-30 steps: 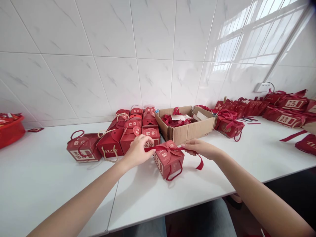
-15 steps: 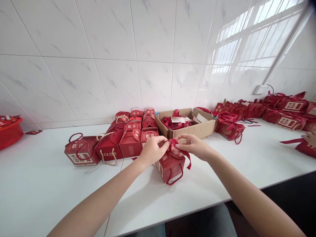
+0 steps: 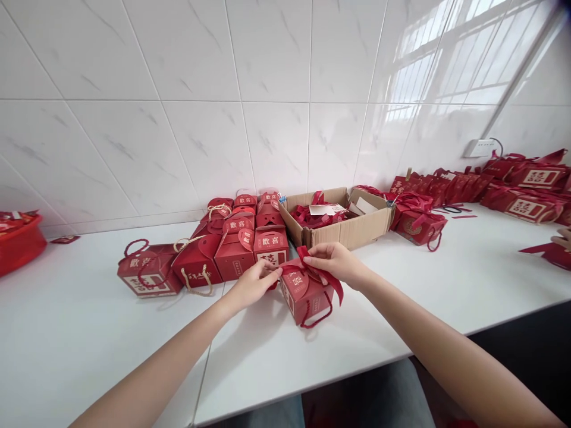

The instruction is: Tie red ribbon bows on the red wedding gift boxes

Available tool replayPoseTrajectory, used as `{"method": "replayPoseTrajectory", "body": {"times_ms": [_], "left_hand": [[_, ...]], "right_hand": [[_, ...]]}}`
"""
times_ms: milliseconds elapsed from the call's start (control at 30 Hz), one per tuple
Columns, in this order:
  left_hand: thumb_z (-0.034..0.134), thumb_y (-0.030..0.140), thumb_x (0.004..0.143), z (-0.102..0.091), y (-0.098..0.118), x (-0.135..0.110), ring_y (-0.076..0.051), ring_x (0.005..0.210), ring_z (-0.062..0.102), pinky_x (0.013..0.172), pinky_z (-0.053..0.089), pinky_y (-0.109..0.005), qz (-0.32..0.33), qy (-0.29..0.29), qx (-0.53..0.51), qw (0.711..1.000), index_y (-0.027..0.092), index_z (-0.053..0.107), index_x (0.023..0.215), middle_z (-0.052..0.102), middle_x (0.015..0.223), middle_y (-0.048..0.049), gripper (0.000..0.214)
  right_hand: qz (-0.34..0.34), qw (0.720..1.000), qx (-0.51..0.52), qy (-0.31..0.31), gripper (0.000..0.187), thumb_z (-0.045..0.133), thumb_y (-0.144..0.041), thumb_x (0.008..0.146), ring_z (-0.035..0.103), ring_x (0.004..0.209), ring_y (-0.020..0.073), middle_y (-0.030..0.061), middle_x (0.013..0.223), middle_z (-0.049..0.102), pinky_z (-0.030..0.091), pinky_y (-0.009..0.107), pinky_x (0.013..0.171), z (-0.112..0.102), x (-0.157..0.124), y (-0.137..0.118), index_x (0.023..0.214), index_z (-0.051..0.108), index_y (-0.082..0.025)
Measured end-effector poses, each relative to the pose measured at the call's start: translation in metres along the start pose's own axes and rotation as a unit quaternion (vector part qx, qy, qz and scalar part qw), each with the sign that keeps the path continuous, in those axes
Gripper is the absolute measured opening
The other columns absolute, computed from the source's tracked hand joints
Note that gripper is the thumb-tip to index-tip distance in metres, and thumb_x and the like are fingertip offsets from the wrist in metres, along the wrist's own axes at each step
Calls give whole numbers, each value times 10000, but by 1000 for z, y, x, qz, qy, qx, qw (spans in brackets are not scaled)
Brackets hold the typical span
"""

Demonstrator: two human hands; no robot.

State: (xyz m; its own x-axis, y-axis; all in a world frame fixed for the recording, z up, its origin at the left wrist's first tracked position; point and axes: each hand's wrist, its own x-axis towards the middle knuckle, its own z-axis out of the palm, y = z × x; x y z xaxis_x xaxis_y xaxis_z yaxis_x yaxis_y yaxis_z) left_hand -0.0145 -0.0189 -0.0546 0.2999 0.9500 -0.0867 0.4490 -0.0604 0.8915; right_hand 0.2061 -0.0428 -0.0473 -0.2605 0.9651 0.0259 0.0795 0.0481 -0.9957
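Observation:
A small red gift box [image 3: 307,297] with gold print and a red rope handle stands on the white table in front of me. Red ribbon [image 3: 331,280] lies across its top, one loose tail hanging down the right side. At the box's upper left, my left hand [image 3: 256,282] pinches the ribbon, its fingers pressed together. My right hand [image 3: 336,261] grips a raised part of the ribbon above the lid between thumb and fingers. The knot itself is partly hidden by my right fingers.
Several red gift boxes [image 3: 236,252] stand grouped at the left. Behind my hands is a cardboard box [image 3: 348,232] of ribbons and cards. A red basin [image 3: 20,244] sits far left. More wrapped boxes [image 3: 526,205] and another person's hand [image 3: 562,239] are at the right.
My hands have moved apart: the left has gone left and down, drawing ribbon sideways, while the right stays over the lid. The view has shifted slightly.

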Motion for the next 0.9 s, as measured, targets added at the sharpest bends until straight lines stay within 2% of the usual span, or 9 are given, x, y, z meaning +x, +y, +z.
{"method": "replayPoseTrajectory", "body": {"times_ms": [133, 267, 400, 467, 533, 633, 733, 800, 900], "left_hand": [[651, 520, 719, -12, 3, -3, -115, 525, 430, 480, 301, -228, -21, -77, 0, 997, 156, 558, 582, 492, 581, 3, 400], [679, 414, 733, -24, 28, -6, -134, 542, 452, 515, 375, -249, 38, -150, -85, 984, 173, 568, 516, 509, 577, -23, 343], [674, 359, 746, -17, 62, -5, -195, 696, 560, 683, 459, -307, 76, -200, -172, 962, 162, 664, 611, 603, 673, -73, 239], [663, 374, 762, -9, 72, -2, -198, 762, 583, 691, 458, -300, 86, -209, -157, 961, 160, 707, 761, 645, 784, -76, 219], [646, 404, 779, 0, 72, 4, -202, 865, 588, 740, 454, -292, 123, -181, -153, 964, 177, 701, 909, 658, 904, -65, 267], [616, 429, 802, 7, 56, 15, -201, 988, 559, 842, 426, -293, 174, -74, -167, 968, 202, 644, 1065, 635, 1010, -43, 349], [500, 437, 872, 6, 34, 24, -172, 961, 561, 843, 412, -302, 135, -41, -170, 975, 296, 425, 1347, 622, 1034, -23, 501], [432, 450, 897, 3, 23, 28, -168, 928, 571, 824, 409, -313, 106, -33, -144, 983, 314, 274, 1430, 627, 1022, -28, 573], [480, 463, 867, 2, 18, 29, -185, 956, 557, 834, 403, -312, 123, 5, -90, 988, 215, 471, 1302, 618, 1017, -57, 501]], "right_hand": [[6, 999, 2, 50, 196, 660, -367, 750, 513, 461, 85, 32, 724, 694, 411, 220, 440, 7, 1, 0, 760, 663, -172], [-27, 980, -146, 132, 130, 627, -284, 751, 570, 589, 144, 37, 731, 697, 436, 261, 548, 18, -2, -1, 787, 707, -189], [-160, 945, -277, 68, 177, 556, -303, 805, 505, 595, 129, 9, 675, 632, 381, 247, 555, 25, -10, -2, 738, 687, -205], [-177, 939, -287, 61, 213, 561, -343, 807, 441, 543, 112, -2, 603, 571, 339, 237, 516, 26, -11, 0, 699, 660, -189], [-158, 946, -270, 84, 241, 543, -342, 815, 399, 515, 101, -9, 568, 533, 313, 231, 497, 27, -10, 3, 673, 642, -174], [-135, 956, -242, 101, 270, 500, -309, 832, 387, 517, 98, -11, 565, 522, 310, 225, 500, 28, -7, 7, 651, 636, -162], [-133, 956, -245, 95, 288, 516, -348, 829, 399, 520, 102, -12, 566, 537, 308, 226, 501, 28, -5, 8, 673, 666, -157], [-134, 956, -246, 92, 294, 520, -364, 829, 422, 532, 108, -9, 585, 562, 319, 228, 511, 29, -4, 9, 702, 687, -157], [-134, 960, -228, 88, 273, 516, -357, 832, 464, 582, 122, -4, 643, 606, 358, 234, 558, 28, -4, 9, 765, 702, -169]]}}
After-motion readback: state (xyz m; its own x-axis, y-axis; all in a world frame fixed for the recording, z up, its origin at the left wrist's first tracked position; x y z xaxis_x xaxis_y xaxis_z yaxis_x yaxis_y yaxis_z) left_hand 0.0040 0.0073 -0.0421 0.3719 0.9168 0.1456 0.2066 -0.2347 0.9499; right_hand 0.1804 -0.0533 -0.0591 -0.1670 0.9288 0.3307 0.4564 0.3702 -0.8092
